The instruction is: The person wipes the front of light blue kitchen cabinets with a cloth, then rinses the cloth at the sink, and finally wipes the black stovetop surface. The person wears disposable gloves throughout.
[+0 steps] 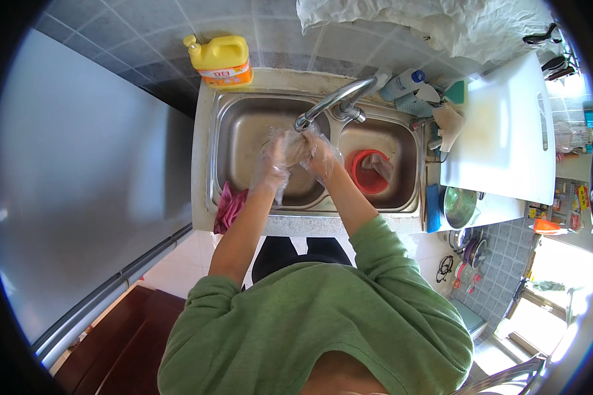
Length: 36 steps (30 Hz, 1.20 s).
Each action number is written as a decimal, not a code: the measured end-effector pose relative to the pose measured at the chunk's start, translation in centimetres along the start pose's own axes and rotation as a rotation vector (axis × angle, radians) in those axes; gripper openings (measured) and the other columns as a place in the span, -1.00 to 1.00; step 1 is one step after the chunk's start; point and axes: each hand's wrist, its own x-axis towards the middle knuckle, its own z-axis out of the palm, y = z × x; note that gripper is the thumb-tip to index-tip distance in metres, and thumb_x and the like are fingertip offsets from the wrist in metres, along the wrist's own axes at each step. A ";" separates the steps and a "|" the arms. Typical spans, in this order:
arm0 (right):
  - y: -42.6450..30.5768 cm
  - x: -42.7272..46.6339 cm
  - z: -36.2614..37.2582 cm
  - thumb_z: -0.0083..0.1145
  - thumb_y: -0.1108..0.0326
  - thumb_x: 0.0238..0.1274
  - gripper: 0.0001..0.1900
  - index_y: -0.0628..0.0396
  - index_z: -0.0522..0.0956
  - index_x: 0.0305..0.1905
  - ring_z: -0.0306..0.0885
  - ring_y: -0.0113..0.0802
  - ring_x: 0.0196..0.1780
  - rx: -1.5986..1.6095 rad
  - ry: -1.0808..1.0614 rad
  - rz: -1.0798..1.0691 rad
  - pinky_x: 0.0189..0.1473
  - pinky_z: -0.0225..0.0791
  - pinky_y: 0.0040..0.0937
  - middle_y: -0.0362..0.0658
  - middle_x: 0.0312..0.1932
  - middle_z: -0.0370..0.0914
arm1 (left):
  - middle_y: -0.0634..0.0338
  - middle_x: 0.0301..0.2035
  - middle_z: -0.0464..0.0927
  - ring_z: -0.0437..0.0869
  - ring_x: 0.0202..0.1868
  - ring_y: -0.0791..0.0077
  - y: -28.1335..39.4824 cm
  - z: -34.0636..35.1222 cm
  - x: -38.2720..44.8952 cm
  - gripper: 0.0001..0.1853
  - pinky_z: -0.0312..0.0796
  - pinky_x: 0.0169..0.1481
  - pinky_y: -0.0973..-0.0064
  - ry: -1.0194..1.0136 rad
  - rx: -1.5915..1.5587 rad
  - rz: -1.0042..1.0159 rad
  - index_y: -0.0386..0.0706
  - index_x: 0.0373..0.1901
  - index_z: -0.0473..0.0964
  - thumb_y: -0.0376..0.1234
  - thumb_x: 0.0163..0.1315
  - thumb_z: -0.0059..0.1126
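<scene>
Both of my hands wear loose clear plastic gloves and meet under the spout of a chrome faucet, above the left basin of a steel double sink. Between them is a pale beige item, too blurred and covered to name exactly. My left hand grips its left side. On its other side my right hand holds it, close to the divider. In the right basin stands a red plastic bowl with a greyish cloth partly inside.
A yellow detergent jug stands behind the left basin. A magenta cloth drapes over the front left rim. Bottles, a white cutting board and a metal bowl line the right. A large grey panel bounds the left.
</scene>
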 end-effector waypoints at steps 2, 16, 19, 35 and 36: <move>-0.3 -2.5 1.4 0.07 0.19 0.36 -0.77 0.08 0.57 -0.08 0.60 -0.24 -0.20 -0.124 -0.089 -0.122 -0.10 0.47 -0.18 -0.19 -0.28 0.63 | 0.06 -0.14 0.65 0.69 -0.11 0.25 4.5 0.5 -1.9 -0.57 0.53 0.06 0.29 -0.274 -0.476 -0.223 -0.16 -0.03 0.55 -0.03 0.33 -0.02; -1.4 -10.2 3.0 -0.07 0.24 0.34 -0.49 0.05 0.30 0.36 0.00 0.13 0.50 -1.949 0.157 -0.698 0.46 -0.13 0.10 0.08 0.44 0.14 | 0.20 -0.33 0.64 0.66 -0.34 0.46 -0.4 -0.2 4.5 -0.84 0.55 -0.19 0.56 -0.335 -0.428 -0.152 -0.17 -0.15 0.56 -0.43 0.24 0.16; -0.2 -12.2 1.3 -0.09 0.24 0.37 -0.48 0.05 0.27 0.39 0.02 0.10 0.49 -1.706 0.234 -0.664 0.49 -0.11 -0.03 0.09 0.44 0.12 | 0.22 -0.37 0.59 0.62 -0.41 0.46 0.1 0.7 4.7 -0.84 0.53 -0.33 0.51 -0.247 -0.373 -0.236 -0.10 -0.17 0.54 -0.36 0.22 0.21; -6.5 -14.7 0.0 -0.55 -0.24 0.45 -0.33 -0.10 0.36 0.37 0.19 -0.19 0.45 -0.878 0.363 -0.267 0.46 -0.07 -0.28 -0.04 0.39 0.29 | -0.05 0.22 0.43 0.72 -0.19 0.42 1.9 0.0 5.7 -0.39 0.42 -0.52 0.60 -0.545 -0.778 -0.501 -0.30 0.35 0.22 -0.28 0.25 -0.12; -6.4 -12.3 -2.4 -0.56 -0.31 0.41 -0.27 -0.07 0.33 0.39 0.11 -0.21 0.49 -0.693 0.365 -0.251 0.48 -0.11 -0.28 -0.07 0.43 0.23 | -0.02 0.21 0.44 0.70 -0.23 0.42 2.0 0.8 5.3 -0.40 0.42 -0.50 0.57 -0.721 -0.843 -0.528 -0.26 0.36 0.22 -0.30 0.26 -0.13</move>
